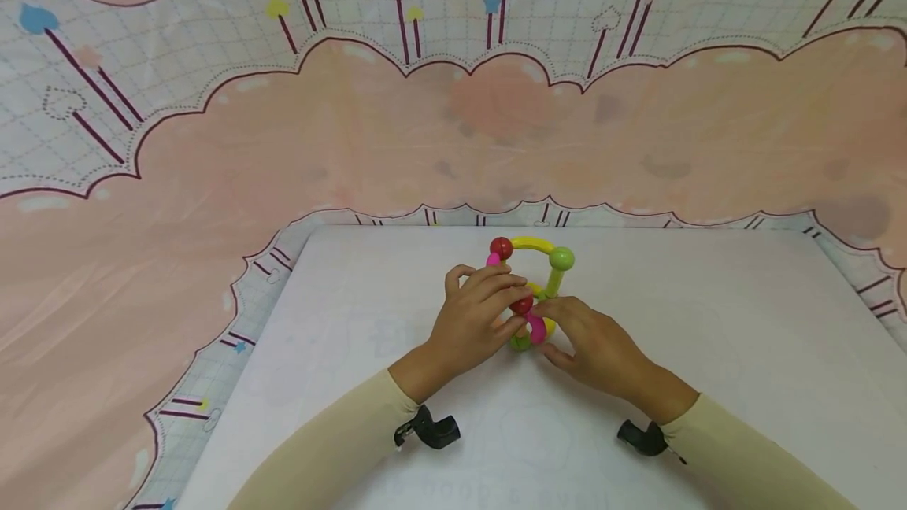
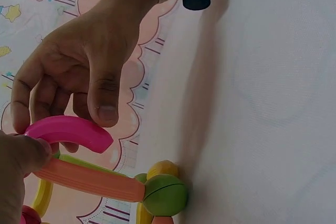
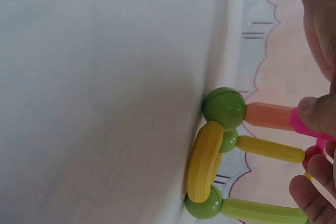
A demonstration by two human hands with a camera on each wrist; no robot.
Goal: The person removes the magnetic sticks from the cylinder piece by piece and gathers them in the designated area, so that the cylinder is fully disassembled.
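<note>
A toy frame of coloured rods and balls stands between both hands. My left hand (image 1: 473, 319) grips a red ball (image 1: 522, 304) on its near side, with other fingers spread over the frame. Beside that ball, my right hand (image 1: 609, 349) pinches a pink curved rod (image 1: 538, 329) between thumb and fingers. The rod's far tip sticks out freely in the left wrist view. Under it, an orange rod (image 2: 89, 179) runs to a green ball (image 2: 165, 195) low on the frame. The joint of pink rod and red ball is hidden behind fingers.
At the frame's far side are another red ball (image 1: 501, 248), a yellow curved rod (image 1: 533, 244) and a light green ball (image 1: 562, 259). The frame's base has a yellow curved rod (image 3: 205, 161). Everything rests on a white table (image 1: 708, 352) before a patterned cloth (image 1: 397, 132).
</note>
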